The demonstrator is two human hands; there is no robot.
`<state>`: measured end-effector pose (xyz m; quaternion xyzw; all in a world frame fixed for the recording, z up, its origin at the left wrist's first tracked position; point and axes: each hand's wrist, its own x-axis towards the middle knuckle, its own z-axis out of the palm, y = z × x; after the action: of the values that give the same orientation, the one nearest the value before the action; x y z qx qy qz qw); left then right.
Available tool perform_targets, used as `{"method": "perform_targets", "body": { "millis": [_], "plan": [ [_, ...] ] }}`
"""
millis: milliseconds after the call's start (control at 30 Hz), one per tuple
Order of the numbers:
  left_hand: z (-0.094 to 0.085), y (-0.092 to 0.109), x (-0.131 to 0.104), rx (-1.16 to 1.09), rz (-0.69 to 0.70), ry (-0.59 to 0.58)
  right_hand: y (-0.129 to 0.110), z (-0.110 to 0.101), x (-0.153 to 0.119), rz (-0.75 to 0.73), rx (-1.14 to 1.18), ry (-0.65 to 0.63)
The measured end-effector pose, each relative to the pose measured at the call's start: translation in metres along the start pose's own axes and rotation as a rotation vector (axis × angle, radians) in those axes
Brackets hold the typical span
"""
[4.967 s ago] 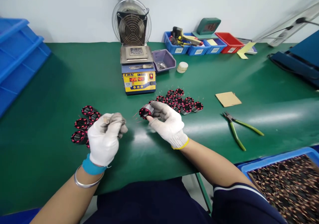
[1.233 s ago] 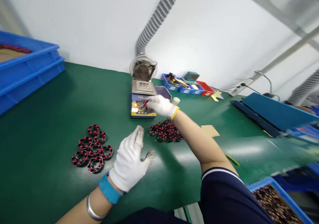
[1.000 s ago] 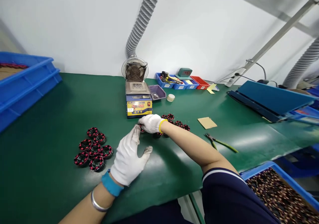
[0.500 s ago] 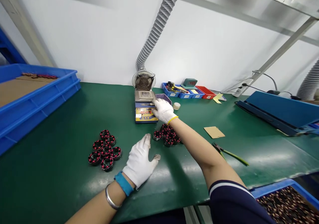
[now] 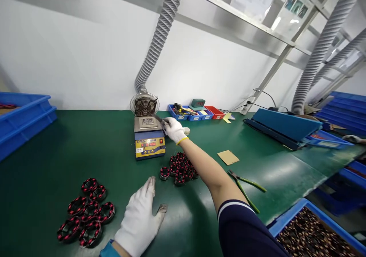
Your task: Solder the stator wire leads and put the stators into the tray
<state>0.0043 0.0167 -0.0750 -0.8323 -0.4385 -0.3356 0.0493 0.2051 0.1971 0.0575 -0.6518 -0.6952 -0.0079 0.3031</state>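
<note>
My left hand [image 5: 140,219], in a white glove, hovers over or rests on the green table with its thumb apart from the fingers; it holds nothing. Two clusters of ring-shaped motor stators with red-and-black windings lie near it: one cluster [image 5: 88,213] to its left, another [image 5: 180,167] beyond its fingertips. At the right side of a solder pot [image 5: 148,137], my gloved right hand [image 5: 174,130] is closed on a dark, flat, scraper-like tool [image 5: 158,118]. The tool's tip reaches over the pot's metal top. Red digits glow on the pot's yellow front panel.
A ribbed exhaust hose [image 5: 160,36] comes down behind the pot. Small blue and red bins [image 5: 214,112] line the wall. Green-handled cutters [image 5: 246,188] and a cardboard square [image 5: 228,157] lie at right. Blue crates [image 5: 25,120] stand left; a stator-filled crate [image 5: 274,230] sits lower right.
My right hand has moved from the pot's front panel to its upper right side, and the dark tool now shows in it. The view has turned rightward. My left hand stays open.
</note>
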Motion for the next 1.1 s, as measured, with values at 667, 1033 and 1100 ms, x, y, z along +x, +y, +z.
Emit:
{"method": "perform_targets", "body": {
  "millis": [667, 1033, 1100],
  "plan": [
    [-0.005, -0.003, 0.003, 0.072, -0.014, -0.053, 0.007, 0.006, 0.066, 0.055, -0.012, -0.149],
    [-0.005, -0.001, 0.003, 0.054, -0.03, -0.063, 0.003, 0.004, 0.065, 0.039, -0.125, -0.157],
    [-0.006, 0.001, 0.003, 0.057, -0.026, -0.063, 0.004, 0.0, 0.061, 0.018, -0.149, -0.185]
  ]
}}
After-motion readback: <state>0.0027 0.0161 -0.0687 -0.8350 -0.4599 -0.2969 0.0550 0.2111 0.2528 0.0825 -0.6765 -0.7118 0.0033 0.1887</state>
